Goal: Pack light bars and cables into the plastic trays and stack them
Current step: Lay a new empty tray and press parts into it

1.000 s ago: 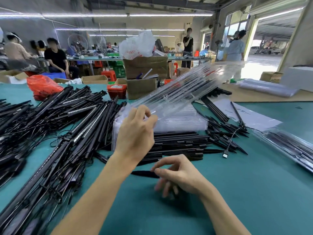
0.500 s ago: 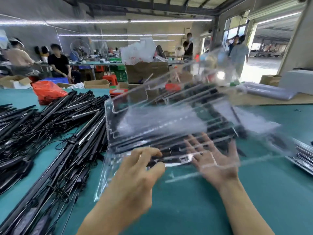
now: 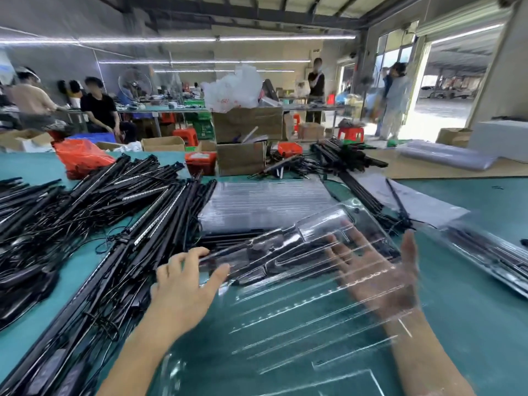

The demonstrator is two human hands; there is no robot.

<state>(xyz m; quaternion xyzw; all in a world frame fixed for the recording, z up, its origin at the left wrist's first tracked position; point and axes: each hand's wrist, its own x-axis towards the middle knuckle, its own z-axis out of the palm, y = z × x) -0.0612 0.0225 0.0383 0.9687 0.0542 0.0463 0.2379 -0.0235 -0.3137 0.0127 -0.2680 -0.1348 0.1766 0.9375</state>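
Pinching the clear tray's (image 3: pixel 300 287) near-left edge, my left hand (image 3: pixel 183 292) has brought it down from its raised tilt half a second ago, low over the green table (image 3: pixel 485 324); my right hand (image 3: pixel 380 275) lies flat and spread beneath it. No writing reads.

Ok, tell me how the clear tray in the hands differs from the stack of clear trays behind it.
The held tray is single, while the tray stack is many layers. The held tray is up off the table and tilted, with the left hand pinching its edge and the right hand spread flat beneath it; the tray stack lies flat on the green table, untouched. Both are clear ribbed plastic and look empty.
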